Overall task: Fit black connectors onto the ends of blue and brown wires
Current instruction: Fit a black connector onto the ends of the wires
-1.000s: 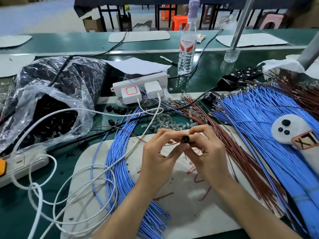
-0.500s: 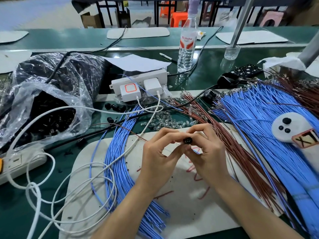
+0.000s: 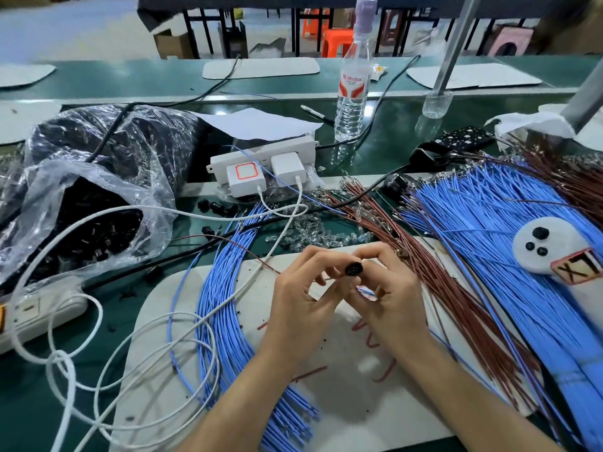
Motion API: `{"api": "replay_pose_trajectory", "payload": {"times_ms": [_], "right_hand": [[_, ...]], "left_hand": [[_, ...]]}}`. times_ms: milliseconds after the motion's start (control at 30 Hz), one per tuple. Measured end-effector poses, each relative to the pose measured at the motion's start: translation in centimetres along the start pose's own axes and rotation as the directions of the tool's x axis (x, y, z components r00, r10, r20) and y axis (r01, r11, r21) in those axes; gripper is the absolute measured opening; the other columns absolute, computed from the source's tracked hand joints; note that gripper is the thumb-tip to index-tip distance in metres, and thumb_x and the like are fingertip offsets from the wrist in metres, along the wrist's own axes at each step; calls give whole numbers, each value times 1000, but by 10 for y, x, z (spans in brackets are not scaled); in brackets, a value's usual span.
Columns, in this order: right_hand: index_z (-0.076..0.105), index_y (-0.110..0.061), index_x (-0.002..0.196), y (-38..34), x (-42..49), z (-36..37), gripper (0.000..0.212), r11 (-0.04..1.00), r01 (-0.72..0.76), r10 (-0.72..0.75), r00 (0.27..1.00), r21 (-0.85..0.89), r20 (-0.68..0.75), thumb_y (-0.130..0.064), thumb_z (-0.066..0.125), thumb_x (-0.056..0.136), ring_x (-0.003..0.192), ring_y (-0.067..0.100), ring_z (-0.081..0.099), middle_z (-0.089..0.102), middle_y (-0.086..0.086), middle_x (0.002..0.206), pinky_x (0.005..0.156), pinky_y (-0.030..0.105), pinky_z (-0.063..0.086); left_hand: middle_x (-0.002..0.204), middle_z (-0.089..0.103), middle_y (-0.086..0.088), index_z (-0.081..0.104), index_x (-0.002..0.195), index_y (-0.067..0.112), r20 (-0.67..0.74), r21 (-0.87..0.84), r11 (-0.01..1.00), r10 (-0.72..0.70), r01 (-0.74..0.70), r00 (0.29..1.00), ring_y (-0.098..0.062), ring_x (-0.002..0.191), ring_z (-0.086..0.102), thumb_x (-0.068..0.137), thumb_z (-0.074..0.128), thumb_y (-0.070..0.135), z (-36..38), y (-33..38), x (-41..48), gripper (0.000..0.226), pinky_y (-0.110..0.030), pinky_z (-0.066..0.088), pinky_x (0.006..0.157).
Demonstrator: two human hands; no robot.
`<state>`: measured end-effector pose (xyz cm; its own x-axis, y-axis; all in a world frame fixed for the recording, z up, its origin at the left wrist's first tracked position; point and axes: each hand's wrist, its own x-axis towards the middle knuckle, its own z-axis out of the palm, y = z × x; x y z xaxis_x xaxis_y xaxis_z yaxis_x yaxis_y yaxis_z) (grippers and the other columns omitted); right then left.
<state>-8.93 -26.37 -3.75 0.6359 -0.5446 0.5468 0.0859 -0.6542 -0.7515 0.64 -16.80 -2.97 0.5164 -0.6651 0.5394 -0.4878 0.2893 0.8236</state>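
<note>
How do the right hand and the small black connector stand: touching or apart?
Touching. The head view shows the fingers of the right hand curled onto the black connector with no gap; the left hand pinches it from the other side.

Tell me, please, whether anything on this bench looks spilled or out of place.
Yes. A few loose connectors lie on the green table outside the plastic bag, beside the power strip. Small clear pieces are strewn between the blue wires and brown wires, and black crumbs dot the white mat.
</note>
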Motion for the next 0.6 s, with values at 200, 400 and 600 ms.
{"api": "replay_pose_trajectory", "payload": {"times_ms": [200,400,600], "right_hand": [[67,-13,88,-3,2,-1,11,993,-23,23,1000,119,-5,-7,68,79,78,1,59,54,5,94,65,6,43],[67,1,78,-1,2,-1,7,999,13,-13,1000,-34,-7,-6,68,80,75,4,57,56,7,89,67,8,44],[65,5,73,-1,4,1,6,997,-7,9,1000,-78,18,-1,67,75,75,5,53,56,8,85,67,6,40]], "left_hand": [[97,61,7,68,101,22,26,-5,1000,11,-11,1000,-8,84,57,80,70,6,-1,3,1,27,-15,42,76],[100,64,14,68,104,25,13,88,995,53,-54,999,-6,92,56,80,71,9,0,3,-3,29,-10,40,78],[90,66,14,65,100,29,18,32,999,5,-6,1000,0,71,58,83,69,15,1,-3,-4,22,-14,44,66]]}}
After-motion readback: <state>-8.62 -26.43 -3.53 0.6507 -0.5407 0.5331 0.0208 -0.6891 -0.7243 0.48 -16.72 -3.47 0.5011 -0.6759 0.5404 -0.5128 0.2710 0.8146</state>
